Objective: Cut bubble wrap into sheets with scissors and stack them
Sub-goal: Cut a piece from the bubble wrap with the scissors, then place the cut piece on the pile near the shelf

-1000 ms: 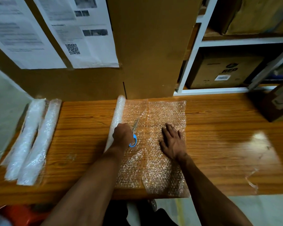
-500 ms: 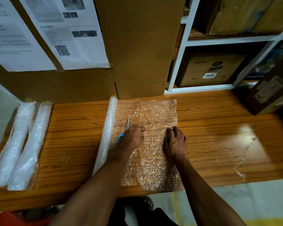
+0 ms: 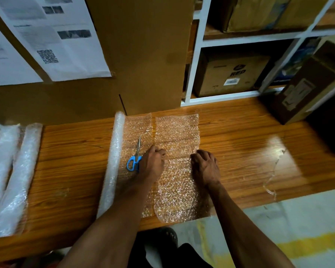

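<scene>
Scissors (image 3: 136, 156) now released, left hand (image 3: 153, 163) aside.

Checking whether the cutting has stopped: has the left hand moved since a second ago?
Yes. The left hand has let go of the blue-handled scissors, which lie on the bubble wrap beside the roll, and shifted right onto the cut sheet.

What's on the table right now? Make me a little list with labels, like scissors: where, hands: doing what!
scissors: blue handles, lying on the bubble wrap, no hand holding them
cut sheet: bubble wrap, lying flat, split from the roll's wrap
roll: partly unrolled, left of the scissors
left hand: fingers curled, pinching the sheet's left edge
right hand: fingers curled, gripping the sheet's right edge
spare rolls: two, at the table's left end
table: wooden
</scene>
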